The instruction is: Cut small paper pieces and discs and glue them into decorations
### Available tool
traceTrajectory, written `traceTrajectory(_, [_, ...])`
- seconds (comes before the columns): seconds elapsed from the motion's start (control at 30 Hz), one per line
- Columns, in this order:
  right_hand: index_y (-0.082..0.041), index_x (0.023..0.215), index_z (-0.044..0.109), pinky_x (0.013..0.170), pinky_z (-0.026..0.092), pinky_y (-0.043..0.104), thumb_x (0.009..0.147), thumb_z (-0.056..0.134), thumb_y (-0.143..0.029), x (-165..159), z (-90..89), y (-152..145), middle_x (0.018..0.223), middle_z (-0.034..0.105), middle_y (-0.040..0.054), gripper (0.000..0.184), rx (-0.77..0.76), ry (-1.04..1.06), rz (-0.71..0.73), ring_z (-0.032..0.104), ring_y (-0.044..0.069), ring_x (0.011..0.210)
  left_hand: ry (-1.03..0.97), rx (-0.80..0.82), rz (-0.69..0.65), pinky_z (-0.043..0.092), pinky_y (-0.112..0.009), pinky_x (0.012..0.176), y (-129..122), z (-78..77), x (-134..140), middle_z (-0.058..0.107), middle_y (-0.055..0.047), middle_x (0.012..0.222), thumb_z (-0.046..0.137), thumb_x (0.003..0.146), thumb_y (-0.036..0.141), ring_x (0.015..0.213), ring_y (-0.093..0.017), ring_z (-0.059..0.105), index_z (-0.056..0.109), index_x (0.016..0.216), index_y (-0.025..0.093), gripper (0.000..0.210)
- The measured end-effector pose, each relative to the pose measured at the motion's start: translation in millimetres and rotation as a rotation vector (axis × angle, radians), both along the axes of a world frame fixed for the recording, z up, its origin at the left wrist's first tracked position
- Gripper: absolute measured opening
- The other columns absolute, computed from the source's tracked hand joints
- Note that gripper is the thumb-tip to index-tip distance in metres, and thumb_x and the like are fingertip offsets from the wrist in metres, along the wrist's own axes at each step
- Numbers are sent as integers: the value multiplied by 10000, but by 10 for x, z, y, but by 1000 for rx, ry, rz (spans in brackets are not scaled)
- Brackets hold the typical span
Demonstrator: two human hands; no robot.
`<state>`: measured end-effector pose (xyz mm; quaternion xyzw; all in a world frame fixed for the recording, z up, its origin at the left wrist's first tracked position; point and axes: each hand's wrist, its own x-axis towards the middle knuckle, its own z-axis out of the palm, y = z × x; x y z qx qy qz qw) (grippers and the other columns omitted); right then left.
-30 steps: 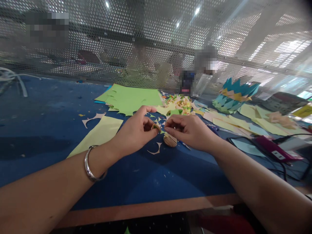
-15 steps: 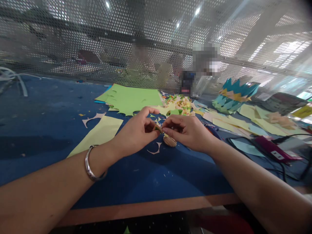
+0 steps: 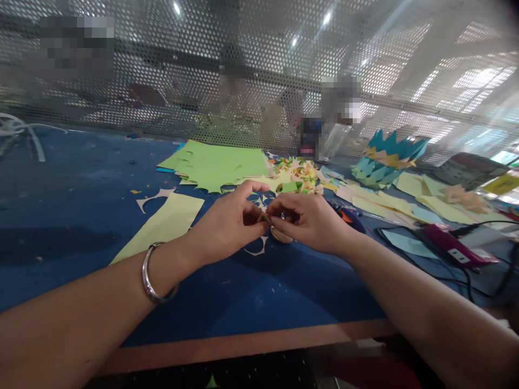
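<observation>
My left hand [image 3: 225, 221] and my right hand [image 3: 312, 219] meet over the middle of the table. Between their fingertips is a small folded piece of paper [image 3: 264, 217], greenish-brown, pinched from both sides; its full shape is hidden by the fingers. Just under my right fingers a rounded, striped tan thing [image 3: 281, 236] rests on the table, partly covered. Close by lies a curved pale paper offcut [image 3: 259, 247]. A yellow paper sheet [image 3: 170, 219] is beside my left wrist, which wears a silver bangle [image 3: 149, 275].
Green paper sheets [image 3: 227, 162] with cut-out edges lie behind my hands, next to a heap of paper scraps [image 3: 298, 173]. A blue spiky paper piece [image 3: 385, 159] stands at the right. Nearer are a magenta box [image 3: 456, 246] and black cables [image 3: 466, 278]. A perforated screen [image 3: 162, 65] closes the back.
My right fingers have shifted slightly left and closed in on the small folded paper, covering more of the striped thing. A blurred figure now shows behind the screen at the upper left.
</observation>
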<state>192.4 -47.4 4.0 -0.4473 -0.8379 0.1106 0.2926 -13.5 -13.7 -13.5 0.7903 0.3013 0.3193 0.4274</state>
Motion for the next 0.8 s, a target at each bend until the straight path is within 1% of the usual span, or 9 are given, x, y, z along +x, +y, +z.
traceTrajectory(0.07, [-176, 898, 687, 596, 395, 243, 891, 628, -197, 4, -7, 1, 763, 673, 4, 63, -4, 16, 12, 542, 101, 622, -15, -34, -24, 489, -319, 652, -5, 12, -3, 720, -3, 799, 695, 833, 230, 713, -194, 677, 443, 1401, 245, 622])
traceTrajectory(0.13, [-172, 908, 685, 589, 400, 239, 896, 631, -204, 10, -16, 0, 766, 673, 4, 63, -13, 42, 27, 547, 98, 616, -37, -110, -67, 503, -316, 662, -1, 30, -14, 730, -6, 816, 735, 817, 243, 735, -202, 696, 437, 1402, 247, 657])
traceTrajectory(0.23, [-163, 909, 689, 571, 406, 231, 913, 634, -231, 14, -19, -6, 754, 668, 5, 88, -33, 81, 37, 553, 95, 600, -77, -251, -136, 546, -331, 756, 25, 61, -43, 755, -25, 881, 788, 794, 241, 831, -216, 737, 442, 1382, 235, 682])
traceTrajectory(0.33, [-163, 906, 696, 557, 403, 224, 917, 640, -248, 13, -8, -15, 732, 662, 2, 103, -53, 105, 25, 547, 94, 588, -127, -344, -163, 559, -343, 854, 64, 86, -75, 777, -38, 922, 794, 802, 217, 910, -215, 758, 456, 1355, 225, 648])
traceTrajectory(0.47, [-162, 907, 704, 540, 386, 221, 918, 642, -262, 19, 11, -21, 729, 667, 1, 118, -68, 119, 20, 535, 91, 584, -134, -389, -176, 571, -351, 864, 95, 107, -98, 795, -69, 975, 786, 822, 221, 942, -223, 769, 488, 1348, 228, 605])
traceTrajectory(0.57, [-163, 904, 708, 548, 388, 228, 918, 647, -265, 27, 20, -23, 732, 672, 1, 120, -58, 123, 22, 531, 90, 584, -127, -401, -175, 578, -363, 870, 87, 130, -101, 801, -81, 1007, 776, 822, 193, 949, -228, 771, 513, 1356, 236, 597])
traceTrajectory(0.8, [-162, 924, 711, 555, 405, 227, 914, 648, -228, 40, 19, -23, 728, 669, -3, 92, -63, 138, 37, 536, 88, 585, -146, -449, -149, 582, -363, 862, 70, 181, -110, 808, -68, 943, 764, 819, 152, 889, -216, 772, 581, 1364, 228, 580])
